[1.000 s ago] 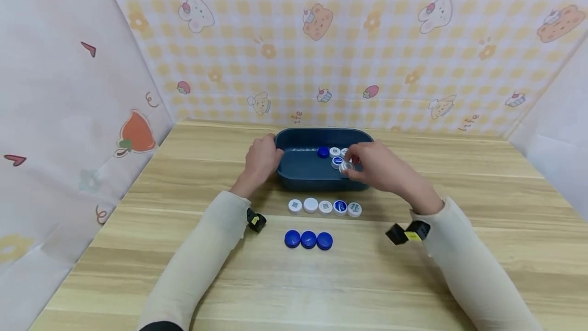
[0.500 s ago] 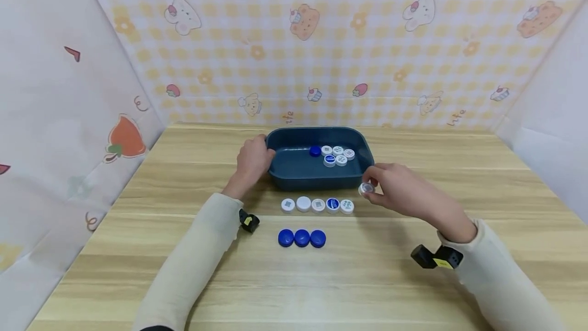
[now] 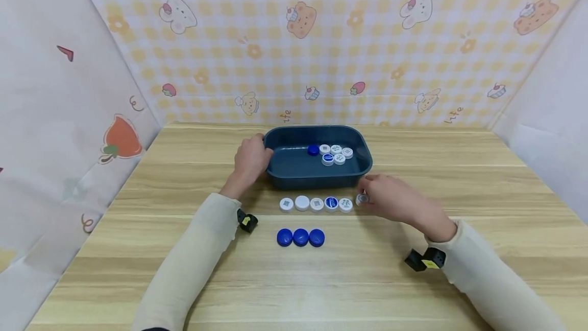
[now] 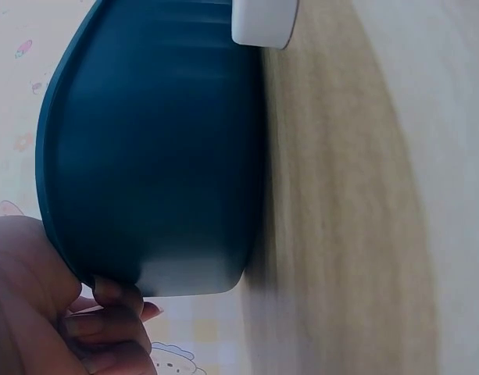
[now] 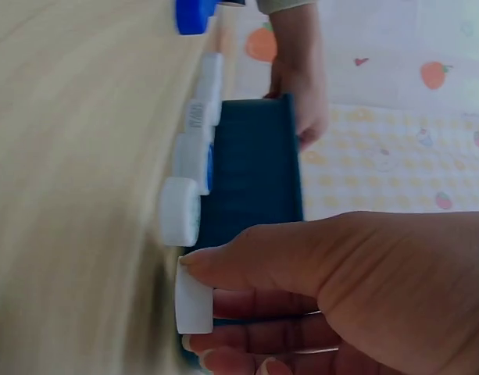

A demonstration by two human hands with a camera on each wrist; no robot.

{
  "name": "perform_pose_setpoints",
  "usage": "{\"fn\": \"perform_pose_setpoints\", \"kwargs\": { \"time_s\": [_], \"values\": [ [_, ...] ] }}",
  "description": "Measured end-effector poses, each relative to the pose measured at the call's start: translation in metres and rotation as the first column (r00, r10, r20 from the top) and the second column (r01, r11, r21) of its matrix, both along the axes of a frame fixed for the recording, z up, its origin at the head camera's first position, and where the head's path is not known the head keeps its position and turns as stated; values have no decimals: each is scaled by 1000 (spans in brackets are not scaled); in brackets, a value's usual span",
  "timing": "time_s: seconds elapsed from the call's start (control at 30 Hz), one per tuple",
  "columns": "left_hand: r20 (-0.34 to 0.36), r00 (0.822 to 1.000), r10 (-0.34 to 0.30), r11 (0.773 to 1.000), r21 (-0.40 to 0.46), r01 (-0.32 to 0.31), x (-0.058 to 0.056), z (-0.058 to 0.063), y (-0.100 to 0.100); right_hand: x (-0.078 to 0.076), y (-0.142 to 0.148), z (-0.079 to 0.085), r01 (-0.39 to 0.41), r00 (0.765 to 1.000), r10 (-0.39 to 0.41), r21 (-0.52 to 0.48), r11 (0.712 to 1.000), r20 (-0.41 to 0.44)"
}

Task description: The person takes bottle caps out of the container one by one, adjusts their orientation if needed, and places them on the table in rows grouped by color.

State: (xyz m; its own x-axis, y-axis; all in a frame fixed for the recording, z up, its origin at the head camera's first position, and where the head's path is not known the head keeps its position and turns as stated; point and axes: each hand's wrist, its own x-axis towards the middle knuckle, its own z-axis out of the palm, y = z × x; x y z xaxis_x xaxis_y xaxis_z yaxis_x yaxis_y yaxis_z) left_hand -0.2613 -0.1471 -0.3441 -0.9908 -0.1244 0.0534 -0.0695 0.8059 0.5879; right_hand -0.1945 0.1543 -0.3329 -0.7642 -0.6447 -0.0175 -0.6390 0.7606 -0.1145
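A dark blue-green tray (image 3: 294, 182) stands on the wooden table, and my left hand (image 3: 250, 161) grips its left rim. In the left wrist view the thumb and curled fingers (image 4: 114, 332) are around that rim. My right hand (image 3: 390, 198) pinches a white bottle cap (image 5: 194, 301) between thumb and fingers, low over the table at the right end of a row of caps. The nearest cap in that row is a white one with a printed top (image 3: 346, 205). Inside the tray lie a blue cap (image 3: 313, 150) and several printed white ones (image 3: 336, 149).
The row in front of the tray has several white caps, among them a plain one (image 3: 301, 203) and one with a blue print (image 3: 331, 204). Closer to me sit 3 blue caps (image 3: 300, 237) side by side. A patterned cloth wall (image 3: 275, 55) rises behind the table.
My right hand has lifted a white cap out of the tray and brought it forward and down to the right end of the white row. The left hand keeps its grip on the rim.
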Motion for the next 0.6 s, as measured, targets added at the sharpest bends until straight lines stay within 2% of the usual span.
{"fn": "perform_pose_setpoints", "kwargs": {
  "time_s": [0.23,0.6],
  "values": [
    [-4,1000,-9,1000,0,9,1,2,0,1,-3,-7,23,999,-23,11,1000,26],
    [4,1000,-9,1000,3,9,3,3,-1,2,-7,-5,64,995,-66,29,998,74]
  ]
}}
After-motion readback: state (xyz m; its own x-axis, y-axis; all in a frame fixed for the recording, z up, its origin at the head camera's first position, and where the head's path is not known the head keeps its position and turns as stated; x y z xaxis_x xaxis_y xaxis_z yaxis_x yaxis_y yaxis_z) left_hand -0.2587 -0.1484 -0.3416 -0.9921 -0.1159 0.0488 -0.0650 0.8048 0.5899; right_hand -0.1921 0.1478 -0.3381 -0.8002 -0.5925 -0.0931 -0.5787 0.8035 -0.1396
